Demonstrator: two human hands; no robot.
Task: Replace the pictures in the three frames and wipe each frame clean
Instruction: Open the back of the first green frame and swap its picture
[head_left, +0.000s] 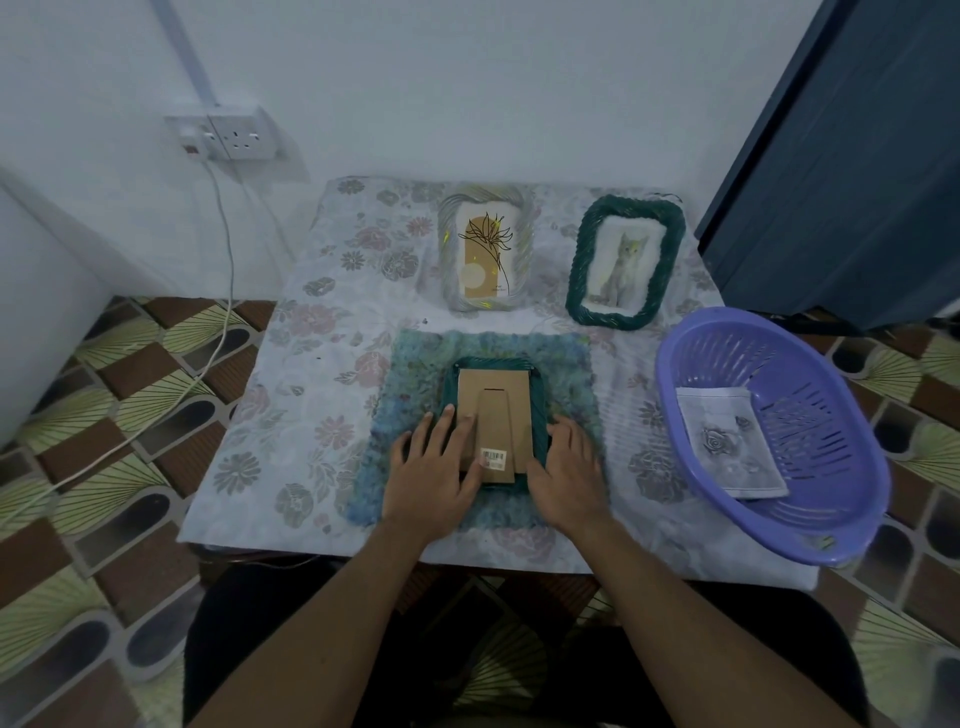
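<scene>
Left hand (434, 475) lies flat, fingers spread, on the brown cardboard backing (493, 410) of the face-down dark green woven picture frame (540, 441) — pressing, not gripping anything. That frame sits on a fluffy blue-green cloth (415, 364) at the front centre of the floral-covered surface (291, 395). Right hand (569, 475) is open too, fingers curled loosely against the frame's right edge and lower right corner; whether it actually grips the edge I cannot tell.

Frames: three. The one between the hands, plus two face-up at the back of the surface — a pale woven frame with a yellow line-drawn flower print (485, 254) on the left, a dark green woven frame with a cat picture (623, 262) to its right, well apart from both hands.

Far right: one purple slotted plastic basket (841, 493), holding one grey rose-print picture (732, 447).
</scene>
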